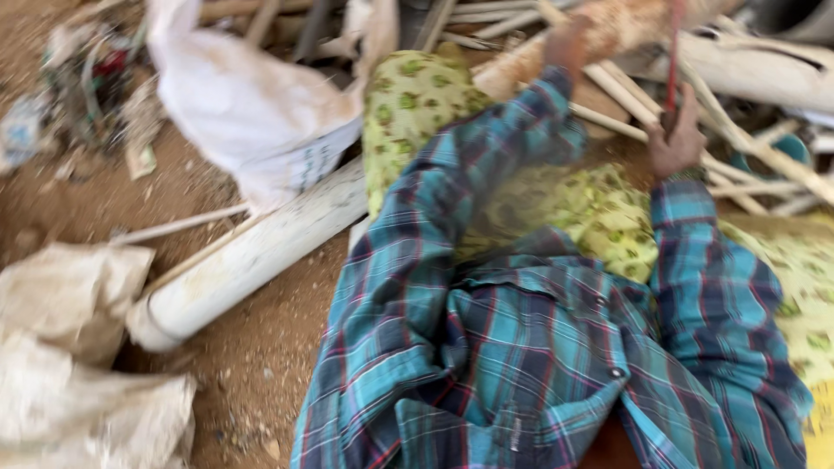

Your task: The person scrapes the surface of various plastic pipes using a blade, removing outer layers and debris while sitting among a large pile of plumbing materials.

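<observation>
Blurring hides detail: right hand (676,139) grips red handle (672,52); left hand (566,42) indistinct.

Both plaid-sleeved arms reach forward, left hand (569,43) and right hand (676,139) fisted.

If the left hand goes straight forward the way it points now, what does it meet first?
Probably the thick pale pipe: the left hand already lies on or against it. Blur hides the exact contact.
</observation>
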